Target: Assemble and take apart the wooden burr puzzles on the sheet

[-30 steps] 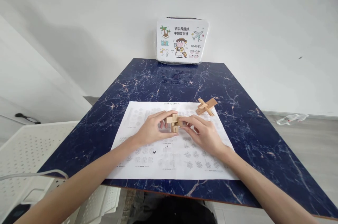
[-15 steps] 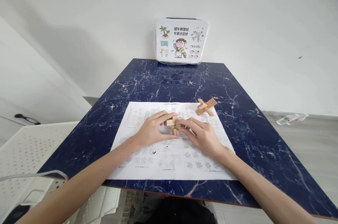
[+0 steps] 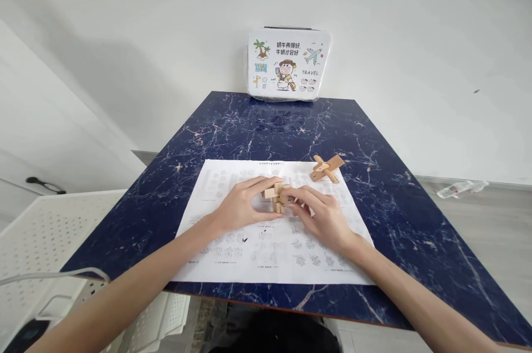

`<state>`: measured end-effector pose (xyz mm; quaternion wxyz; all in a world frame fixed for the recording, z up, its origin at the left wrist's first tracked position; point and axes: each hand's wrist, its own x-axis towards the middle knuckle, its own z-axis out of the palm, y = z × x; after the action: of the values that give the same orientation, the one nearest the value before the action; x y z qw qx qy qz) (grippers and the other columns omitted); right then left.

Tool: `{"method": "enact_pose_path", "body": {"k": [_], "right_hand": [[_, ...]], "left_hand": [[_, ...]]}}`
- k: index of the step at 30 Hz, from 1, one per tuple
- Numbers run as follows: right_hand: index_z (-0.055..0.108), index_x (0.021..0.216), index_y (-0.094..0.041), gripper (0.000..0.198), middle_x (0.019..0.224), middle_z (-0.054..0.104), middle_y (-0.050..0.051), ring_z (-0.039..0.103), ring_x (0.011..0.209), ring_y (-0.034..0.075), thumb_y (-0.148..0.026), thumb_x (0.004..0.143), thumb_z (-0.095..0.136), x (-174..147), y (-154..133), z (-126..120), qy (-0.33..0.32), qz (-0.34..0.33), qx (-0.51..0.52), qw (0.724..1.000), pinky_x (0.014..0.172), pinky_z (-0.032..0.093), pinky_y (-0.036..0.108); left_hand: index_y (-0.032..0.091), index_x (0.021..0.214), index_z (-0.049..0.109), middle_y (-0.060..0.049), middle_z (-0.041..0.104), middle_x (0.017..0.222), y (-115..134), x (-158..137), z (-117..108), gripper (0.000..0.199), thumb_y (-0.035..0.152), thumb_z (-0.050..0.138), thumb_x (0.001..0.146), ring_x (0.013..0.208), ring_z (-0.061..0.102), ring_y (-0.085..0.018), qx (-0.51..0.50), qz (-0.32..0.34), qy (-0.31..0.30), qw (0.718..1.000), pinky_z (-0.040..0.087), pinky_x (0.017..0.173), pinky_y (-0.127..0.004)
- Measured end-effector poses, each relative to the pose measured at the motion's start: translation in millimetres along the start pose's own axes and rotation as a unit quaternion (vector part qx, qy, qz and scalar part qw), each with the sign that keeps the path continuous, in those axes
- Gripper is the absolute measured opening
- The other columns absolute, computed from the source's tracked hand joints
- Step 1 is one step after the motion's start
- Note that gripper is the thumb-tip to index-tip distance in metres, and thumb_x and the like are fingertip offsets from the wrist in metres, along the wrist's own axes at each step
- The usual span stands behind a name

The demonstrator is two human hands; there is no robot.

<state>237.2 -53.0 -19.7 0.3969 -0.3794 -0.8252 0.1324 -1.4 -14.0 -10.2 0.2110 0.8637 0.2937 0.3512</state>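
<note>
A light wooden interlocking puzzle (image 3: 277, 192) of short blocks is between my two hands, over a printed sheet (image 3: 233, 270). My left hand (image 3: 243, 203) grips it from the left, thumb at the near side and fingers along the far side. From the right, my right hand (image 3: 322, 211) pinches a piece of the puzzle that bears a dark mark; the fingertips partly cover this piece. Beyond my right hand, a second wooden puzzle (image 3: 327, 168) of crossed pieces rests at the sheet's far right corner.
The sheet lies on a dark blue marble-patterned table (image 3: 233, 126). At its far edge a white cartoon case (image 3: 290, 65) leans against the wall. A white perforated rack (image 3: 54, 231) with a cable (image 3: 78, 271) stands left. A clear plastic bottle (image 3: 457, 189) lies on the floor right.
Both hands keep their hold on the puzzle. My right fingers have shifted very slightly on the marked piece; the whole view has moved a little.
</note>
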Motion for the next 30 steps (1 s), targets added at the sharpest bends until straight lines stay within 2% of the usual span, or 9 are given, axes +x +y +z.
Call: {"method": "enact_pose_path", "body": {"k": [5,12,17,20,24,30], "right_hand": [[0.064,0.125,-0.026,0.024,0.101,0.075,0.005,0.068,0.074,0.017,-0.018,0.106,0.052,-1.8,1.0,1.9,0.002,0.012,0.027,1.000,0.065,0.054,0.032],[0.067,0.124,-0.026,0.024,0.106,0.078,0.006,0.073,0.081,0.020,-0.019,0.105,0.054,-1.4,-1.1,3.1,0.003,0.046,0.068,0.997,0.070,0.059,0.034],[0.068,0.124,-0.026,0.022,0.112,0.077,0.007,0.073,0.081,0.020,-0.029,0.104,0.060,0.9,-4.6,5.0,0.009,0.094,0.100,0.990,0.067,0.059,0.034],[0.063,0.127,-0.024,0.030,0.114,0.076,0.009,0.074,0.084,0.021,-0.036,0.100,0.067,1.8,-7.0,8.8,0.010,0.128,0.124,0.984,0.064,0.059,0.033],[0.057,0.123,-0.023,0.039,0.111,0.076,0.012,0.076,0.086,0.024,-0.042,0.093,0.074,2.5,-7.0,18.0,0.005,0.183,0.170,0.968,0.063,0.059,0.035],[0.050,0.118,-0.024,0.046,0.105,0.079,0.009,0.074,0.073,0.021,-0.044,0.087,0.077,7.8,-5.5,22.8,-0.013,0.284,0.289,0.914,0.062,0.058,0.035]], "left_hand": [[0.029,0.151,0.055,-0.009,0.070,0.142,-0.4,-3.3,2.1,0.072,0.045,0.085,0.087,0.126,0.071,-0.029,-0.017,-0.031,-0.016,0.999,0.058,0.110,-0.049],[0.028,0.148,0.058,-0.008,0.074,0.135,0.7,-3.3,2.3,0.072,0.044,0.086,0.084,0.120,0.073,-0.029,-0.012,-0.026,-0.003,1.000,0.060,0.106,-0.047],[0.026,0.146,0.058,-0.009,0.074,0.132,3.1,-1.6,1.2,0.069,0.043,0.085,0.085,0.116,0.074,-0.028,0.007,-0.012,0.026,1.000,0.061,0.103,-0.045],[0.025,0.143,0.057,-0.010,0.073,0.129,3.6,-0.8,1.3,0.065,0.042,0.084,0.086,0.112,0.073,-0.026,0.032,-0.003,0.041,0.999,0.061,0.099,-0.043],[0.025,0.136,0.060,-0.007,0.072,0.112,3.9,0.0,4.6,0.058,0.040,0.082,0.084,0.093,0.071,-0.023,0.095,0.000,0.042,0.995,0.062,0.086,-0.039],[0.024,0.131,0.062,-0.007,0.068,0.106,3.0,1.7,9.8,0.053,0.047,0.080,0.087,0.090,0.069,-0.023,0.146,0.043,0.055,0.987,0.061,0.083,-0.038]]}}
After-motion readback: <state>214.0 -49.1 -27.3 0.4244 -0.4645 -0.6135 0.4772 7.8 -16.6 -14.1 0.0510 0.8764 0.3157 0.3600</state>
